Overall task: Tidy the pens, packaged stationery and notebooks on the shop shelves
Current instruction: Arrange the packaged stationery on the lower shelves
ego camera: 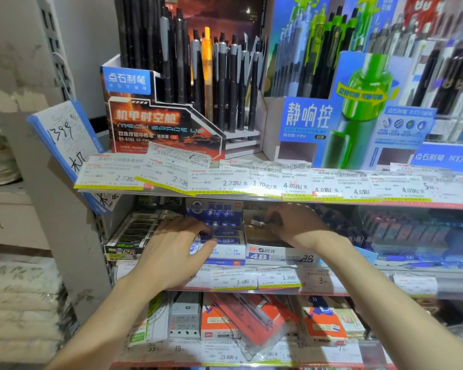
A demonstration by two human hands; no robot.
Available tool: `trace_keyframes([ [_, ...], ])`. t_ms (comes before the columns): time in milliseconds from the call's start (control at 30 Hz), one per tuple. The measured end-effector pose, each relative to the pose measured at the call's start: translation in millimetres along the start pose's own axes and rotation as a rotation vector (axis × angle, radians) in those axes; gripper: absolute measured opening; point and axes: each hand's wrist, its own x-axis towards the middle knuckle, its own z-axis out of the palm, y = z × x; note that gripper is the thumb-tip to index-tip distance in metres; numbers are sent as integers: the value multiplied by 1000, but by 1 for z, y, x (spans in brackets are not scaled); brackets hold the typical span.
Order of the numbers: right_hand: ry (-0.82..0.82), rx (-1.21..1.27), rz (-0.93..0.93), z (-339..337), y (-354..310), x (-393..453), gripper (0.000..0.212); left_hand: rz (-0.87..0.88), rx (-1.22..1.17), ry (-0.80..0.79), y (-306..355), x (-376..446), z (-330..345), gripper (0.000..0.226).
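Both hands (235,236) rest on eraser boxes (225,231) between them.

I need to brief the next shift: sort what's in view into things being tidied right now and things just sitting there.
In hand:
- left hand resting on the blue-and-white eraser box
- right hand reaching into the 4B eraser box

Just sitting there:
- black pen display
- blue-and-green pen display
- scribbled test pad
- orange packs on the lower shelf
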Motion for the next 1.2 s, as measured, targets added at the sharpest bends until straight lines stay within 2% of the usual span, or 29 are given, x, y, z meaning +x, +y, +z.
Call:
trace_keyframes([
  [167, 108, 175, 0, -5, 2, -3, 9, -11, -27, -8, 0, 1, -1, 46],
  [300, 88, 292, -44, -7, -11, -1, 10, -12, -41, 16, -6, 1, -6, 52],
  [400, 80, 303, -111, -3, -27, 3, 12, -4, 2, 22, -13, -2, -11, 51],
  [600, -39, 254, -176, 10, -52, 17, 15, -15, 60, 6, -24, -11, -8, 52],
  [733, -41, 196, -178, 16, -53, 24, 16, -39, 79, 0, -23, -11, -7, 57],
  [1033, -63, 180, -162, 14, -51, 21, 20, -48, 89, 19, -27, -9, 0, 55],
  [1200, -60, 144, -264, 15, -60, 18, 24, -50, 89, 18, -27, -9, -1, 56],
])
